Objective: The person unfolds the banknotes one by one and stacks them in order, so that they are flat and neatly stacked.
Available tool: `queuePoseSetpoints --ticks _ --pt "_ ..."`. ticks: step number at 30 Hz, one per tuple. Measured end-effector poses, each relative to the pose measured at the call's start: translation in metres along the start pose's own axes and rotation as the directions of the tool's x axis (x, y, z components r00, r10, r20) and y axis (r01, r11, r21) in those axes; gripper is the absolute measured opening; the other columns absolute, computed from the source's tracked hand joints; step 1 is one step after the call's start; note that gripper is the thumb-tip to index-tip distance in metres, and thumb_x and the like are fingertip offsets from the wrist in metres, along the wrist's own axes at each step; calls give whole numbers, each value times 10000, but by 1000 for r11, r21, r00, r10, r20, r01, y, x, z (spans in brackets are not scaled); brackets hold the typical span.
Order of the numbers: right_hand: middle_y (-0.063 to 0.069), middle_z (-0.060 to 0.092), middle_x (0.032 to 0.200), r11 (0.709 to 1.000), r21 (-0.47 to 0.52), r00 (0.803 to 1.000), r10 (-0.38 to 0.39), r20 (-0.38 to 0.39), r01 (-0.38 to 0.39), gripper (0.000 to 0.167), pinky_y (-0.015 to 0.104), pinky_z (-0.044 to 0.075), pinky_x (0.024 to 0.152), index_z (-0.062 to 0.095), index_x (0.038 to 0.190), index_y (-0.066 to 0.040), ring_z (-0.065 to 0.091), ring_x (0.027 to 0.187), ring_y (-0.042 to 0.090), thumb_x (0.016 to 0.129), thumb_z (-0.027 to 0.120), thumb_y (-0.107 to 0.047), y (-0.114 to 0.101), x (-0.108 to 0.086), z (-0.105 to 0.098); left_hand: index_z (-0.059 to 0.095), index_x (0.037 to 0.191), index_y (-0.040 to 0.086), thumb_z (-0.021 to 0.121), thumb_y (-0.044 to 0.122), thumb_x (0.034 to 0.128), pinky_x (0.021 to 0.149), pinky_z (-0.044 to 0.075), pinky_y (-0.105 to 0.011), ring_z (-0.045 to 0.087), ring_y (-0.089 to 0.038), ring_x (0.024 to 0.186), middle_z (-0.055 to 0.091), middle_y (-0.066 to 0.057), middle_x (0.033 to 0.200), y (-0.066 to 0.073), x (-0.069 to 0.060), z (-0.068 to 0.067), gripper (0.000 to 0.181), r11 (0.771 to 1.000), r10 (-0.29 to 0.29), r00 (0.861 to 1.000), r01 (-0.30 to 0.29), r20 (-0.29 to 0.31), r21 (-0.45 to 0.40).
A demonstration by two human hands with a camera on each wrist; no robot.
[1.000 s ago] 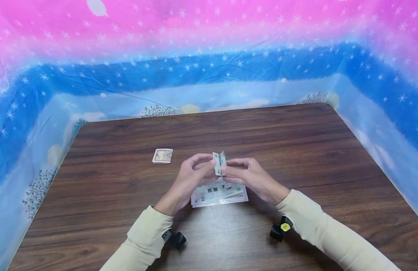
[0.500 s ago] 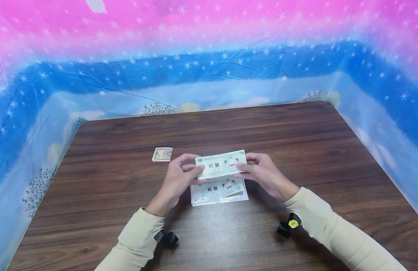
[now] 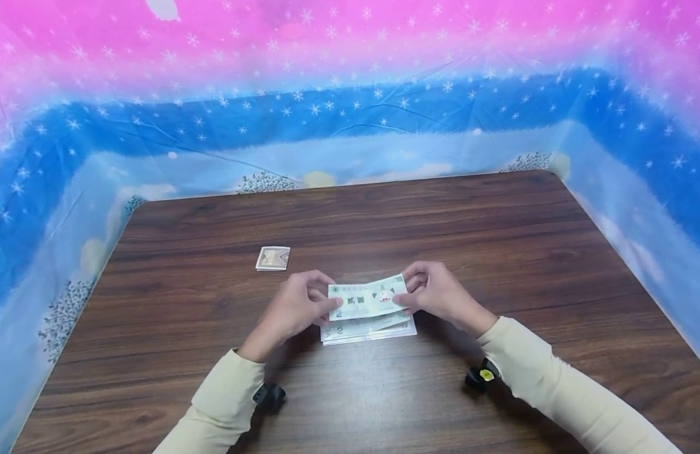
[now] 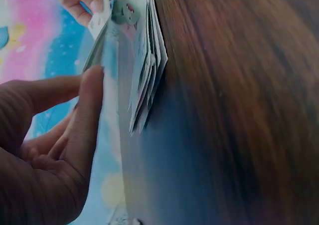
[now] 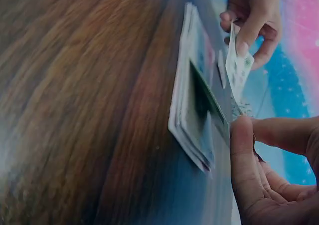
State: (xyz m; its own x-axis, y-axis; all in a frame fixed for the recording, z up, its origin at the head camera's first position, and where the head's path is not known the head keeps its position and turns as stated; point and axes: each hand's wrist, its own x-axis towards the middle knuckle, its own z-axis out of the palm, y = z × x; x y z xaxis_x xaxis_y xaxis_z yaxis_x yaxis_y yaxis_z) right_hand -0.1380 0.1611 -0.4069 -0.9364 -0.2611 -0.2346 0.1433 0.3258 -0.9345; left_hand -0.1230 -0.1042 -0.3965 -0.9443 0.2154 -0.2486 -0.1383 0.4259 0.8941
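Note:
A pale green play banknote [image 3: 358, 301], printed with a 2 and a small cartoon face, is stretched between both hands, slightly creased near its middle. My left hand [image 3: 293, 307] pinches its left end between thumb and fingers. At the other end, my right hand [image 3: 441, 291] grips the note the same way. Just below the held note lies a stack of banknotes [image 3: 373, 338] on the table, partly covered by it in the head view. From the left wrist view the stack [image 4: 149, 60] shows several loose layers, with the held note [image 4: 97, 48] raised apart from it.
A folded brownish note [image 3: 273, 258] lies on the dark wooden table [image 3: 497, 252], to the left and farther back. A pink and blue snowflake-patterned cloth [image 3: 350, 113] hangs around the table's far and side edges. Black wrist cameras [image 3: 268, 398] are strapped to both wrists.
The folded green note has been opened out to full width as the hands moved apart. Over the last half second both hands have lowered it toward the stack.

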Motion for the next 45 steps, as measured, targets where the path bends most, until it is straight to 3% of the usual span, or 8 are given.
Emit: queuePoseSetpoints --ticks 4,9,22,27,31,35,39,45 --pt "77 690 773 972 -212 995 -97 14 98 402 340 617 617 612 1071 86 673 609 173 744 840 33 2 0 3 665 1160 14 793 87 877 534 603 -337 684 -196 570 700 -49 709 1 -1 0 319 982 -6 999 -1 37 190" --pt "-17 640 724 877 -456 987 -159 20 150 428 285 520 661 645 1057 27 579 629 100 718 890 -62 3 0 7 681 1133 31 817 134 864 468 529 -283 649 -145 523 663 -15 648 0 -2 4 318 939 0 999 -13 37 344" --pt "78 629 971 747 -649 983 -183 6 143 537 417 514 789 673 1126 -40 573 914 237 705 943 -236 6 -2 9 680 1172 62 848 216 835 525 442 -289 559 -166 615 626 -16 750 -1 1 6 407 840 38 999 -36 8 542" --pt "82 611 971 753 -641 982 -188 5 148 528 395 498 765 674 1126 -44 554 897 229 724 933 -267 6 -2 8 693 1145 58 809 245 878 547 480 -281 596 -134 634 686 -24 794 2 0 3 346 847 95 995 -68 -24 528" --pt "64 588 902 763 -622 973 -230 -9 175 483 360 467 724 686 1084 -44 527 825 208 743 916 -299 4 -1 4 706 1145 41 728 258 944 620 529 -337 635 -135 654 720 -37 818 5 0 -9 296 843 181 978 -101 -102 529" --pt "44 591 859 782 -592 962 -270 -35 198 425 344 466 709 689 1054 -31 536 787 192 783 889 -291 0 2 1 662 1235 -34 639 220 991 870 552 -482 686 -286 957 716 -165 1075 3 1 -25 353 809 221 964 -96 -149 580" --pt "61 621 892 813 -546 958 -279 -60 203 382 351 508 716 684 1062 -11 594 804 194 839 844 -277 -3 5 -2 551 1350 -98 538 205 1031 1099 400 -587 488 -454 1308 507 -307 1414 -4 5 -39 440 759 153 977 -17 -152 651" --pt "101 677 974 864 -468 967 -244 -68 185 326 396 559 779 679 1082 -4 657 854 224 872 812 -216 -5 11 -3 386 1466 -138 450 216 1059 1187 265 -599 266 -498 1449 252 -356 1572 -14 13 -50 543 696 1 996 66 -93 715"
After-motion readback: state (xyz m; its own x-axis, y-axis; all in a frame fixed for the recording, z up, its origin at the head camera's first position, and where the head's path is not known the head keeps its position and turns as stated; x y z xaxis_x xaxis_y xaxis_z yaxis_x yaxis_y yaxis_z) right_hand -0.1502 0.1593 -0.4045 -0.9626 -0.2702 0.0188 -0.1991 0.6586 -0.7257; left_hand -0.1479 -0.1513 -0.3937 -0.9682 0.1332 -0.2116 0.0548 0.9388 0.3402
